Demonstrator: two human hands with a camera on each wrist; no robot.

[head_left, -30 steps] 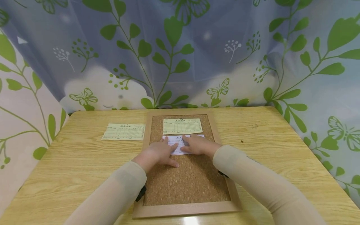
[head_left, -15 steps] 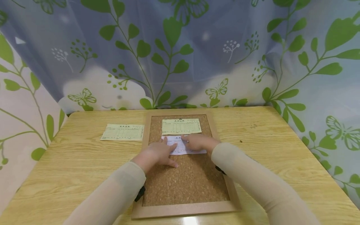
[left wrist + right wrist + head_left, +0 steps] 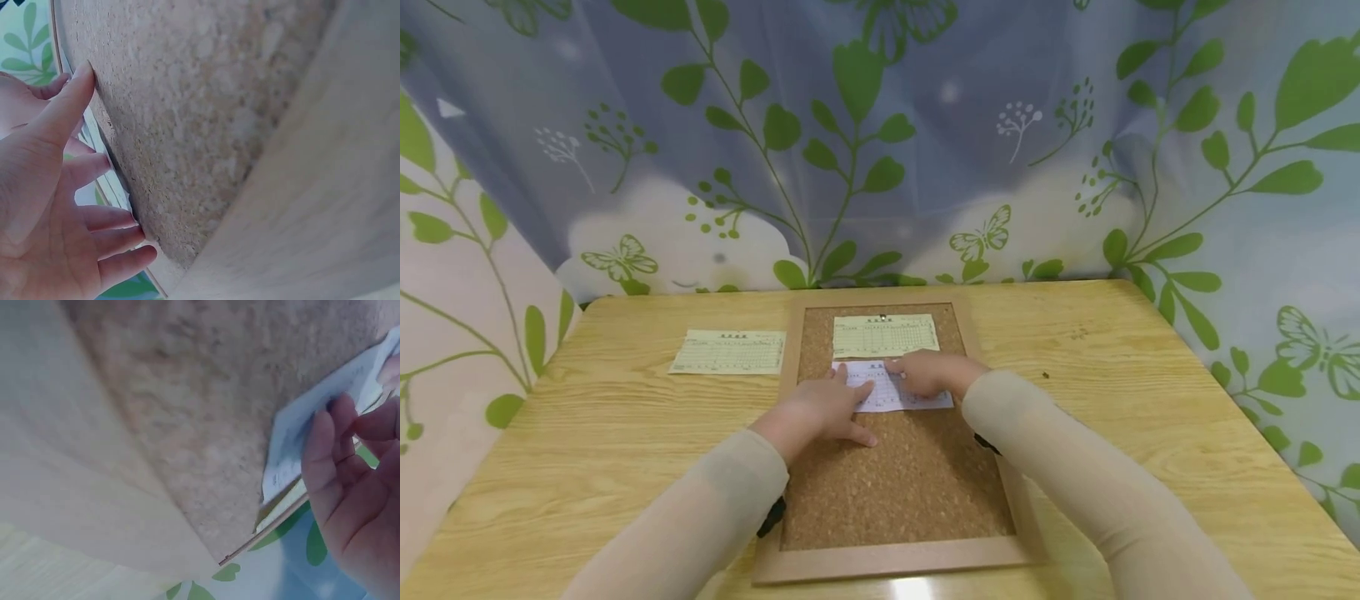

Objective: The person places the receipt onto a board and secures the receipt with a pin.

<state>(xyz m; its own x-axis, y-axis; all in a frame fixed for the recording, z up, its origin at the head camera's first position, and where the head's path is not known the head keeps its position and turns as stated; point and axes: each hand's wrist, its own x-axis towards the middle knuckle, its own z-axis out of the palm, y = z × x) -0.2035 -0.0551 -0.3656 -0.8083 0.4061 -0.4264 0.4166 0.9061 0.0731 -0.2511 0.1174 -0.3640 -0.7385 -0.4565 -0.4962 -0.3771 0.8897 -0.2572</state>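
Observation:
A white printed slip (image 3: 878,398) lies on the framed corkboard (image 3: 898,487), just below a yellow printed slip (image 3: 886,337) with a small pin (image 3: 883,317) at its top edge. My left hand (image 3: 822,408) spreads fairly straight fingers over the white slip's left part. In the left wrist view its thumb reaches out over the cork. My right hand (image 3: 931,372) is at the slip's upper middle, its thumb tip near the top edge. The right wrist view shows that hand's fingers (image 3: 320,440) bent beside the slip; I cannot tell whether they hold something small.
A second yellow slip (image 3: 730,352) lies left of the board on the wooden table (image 3: 625,467). A leaf-patterned curtain (image 3: 880,192) hangs behind and beside the table. The board's wooden frame (image 3: 895,564) runs along its front edge.
My right hand's fingers have drawn in from lying stretched over the white slip to a curled pose, uncovering its right end. My left hand stays in place.

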